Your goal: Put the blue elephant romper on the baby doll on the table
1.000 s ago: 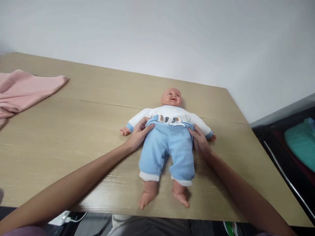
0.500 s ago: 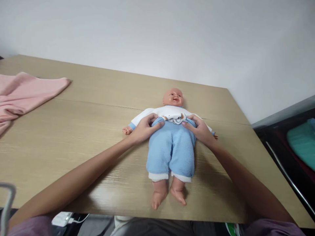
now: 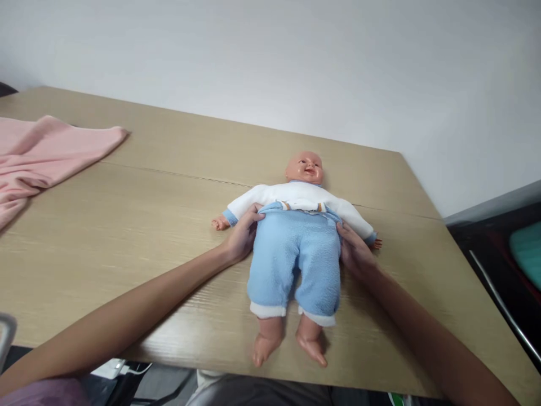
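A baby doll [image 3: 305, 168] lies on its back on the wooden table [image 3: 127, 225], head toward the wall. It wears a white top [image 3: 296, 196] and light blue fleece trousers [image 3: 296, 254]. My left hand [image 3: 243, 237] grips the trousers' waistband on the doll's left-in-view side, fingers curled round the fabric. At the other hip my right hand [image 3: 355, 254] holds the trousers the same way. The doll's bare feet [image 3: 289, 347] point toward the near table edge.
A pink cloth [image 3: 46, 155] lies crumpled at the table's far left. To the right, beyond the table edge, a dark surface carries a teal item [image 3: 526, 251]. A white device with a cable [image 3: 112, 367] sits below the near edge. White wall behind.
Both hands slid from the front of the waistband out to the doll's sides. The white top now lies lower over the waist. The camera view shifted slightly.
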{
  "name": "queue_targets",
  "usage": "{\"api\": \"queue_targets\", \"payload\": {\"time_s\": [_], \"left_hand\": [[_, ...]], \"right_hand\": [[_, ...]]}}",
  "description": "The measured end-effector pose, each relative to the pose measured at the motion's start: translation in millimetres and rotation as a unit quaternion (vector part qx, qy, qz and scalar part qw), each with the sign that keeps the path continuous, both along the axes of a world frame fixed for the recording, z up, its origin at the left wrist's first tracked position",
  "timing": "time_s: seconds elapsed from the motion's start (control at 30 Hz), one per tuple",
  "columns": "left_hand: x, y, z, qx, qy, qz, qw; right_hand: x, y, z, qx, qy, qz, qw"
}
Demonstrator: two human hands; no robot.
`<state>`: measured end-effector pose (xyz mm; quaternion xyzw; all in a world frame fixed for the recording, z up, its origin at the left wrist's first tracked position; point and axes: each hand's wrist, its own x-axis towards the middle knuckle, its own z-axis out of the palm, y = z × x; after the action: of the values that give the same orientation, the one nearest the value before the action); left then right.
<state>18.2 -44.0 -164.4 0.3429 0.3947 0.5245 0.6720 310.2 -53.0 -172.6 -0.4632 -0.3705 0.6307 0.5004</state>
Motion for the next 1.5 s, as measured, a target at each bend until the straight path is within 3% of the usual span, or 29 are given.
{"api": "queue_targets", "payload": {"time_s": [0.17,0.27,0.33,0.4,0.47,0.53,0.6,0.7,0.77,0.9,1.13,1.23,1.37,1.5], "left_hand": [[-4,9,3.8,0.014,-0.008,-0.004,1.000],[-13,10,1.4,0.082,0.113,-0.035,0.990],[-20,8,-2.1,0.174,0.245,-0.047,0.953],[-26,4,-6.3,0.252,0.358,-0.050,0.898],[-30,1,-9.6,0.281,0.406,-0.058,0.868],[-32,0,-11.0,0.261,0.391,-0.074,0.880],[-31,0,-10.5,0.211,0.326,-0.086,0.917],[-25,1,-8.9,0.109,0.164,-0.074,0.978],[-18,1,-8.1,0.040,0.053,-0.045,0.997],[-10,2,-8.8,-0.017,-0.022,-0.016,0.999],[-8,1,-9.1,0.059,0.111,0.065,0.990],[-9,-2,-1.0,0.062,0.117,0.035,0.991],[-12,-6,10.7,0.058,0.031,-0.063,0.996],[-18,-9,8.9,0.055,0.009,-0.116,0.992]], "right_hand": [[11,5,-4.4,0.014,-0.048,0.006,0.999],[22,3,-2.9,0.081,-0.137,0.044,0.986],[28,-2,-0.8,0.133,-0.223,0.053,0.964],[27,-11,-0.1,0.158,-0.286,0.036,0.944],[20,-20,-1.8,0.141,-0.290,-0.002,0.947],[8,-28,-4.8,0.097,-0.217,-0.039,0.971],[-5,-32,-7.2,0.059,-0.122,-0.057,0.989],[-17,-30,-7.6,0.029,-0.026,-0.037,0.999],[-19,-25,-6.4,0.010,0.006,-0.023,1.000],[-15,-18,-3.5,0.004,0.031,-0.022,0.999],[-17,-10,3.6,0.040,0.024,-0.037,0.998],[-13,-12,1.2,0.032,0.006,-0.022,0.999],[-3,-16,-5.0,0.026,-0.031,-0.017,0.999],[1,-19,-5.2,-0.006,-0.041,0.005,0.999]]}}
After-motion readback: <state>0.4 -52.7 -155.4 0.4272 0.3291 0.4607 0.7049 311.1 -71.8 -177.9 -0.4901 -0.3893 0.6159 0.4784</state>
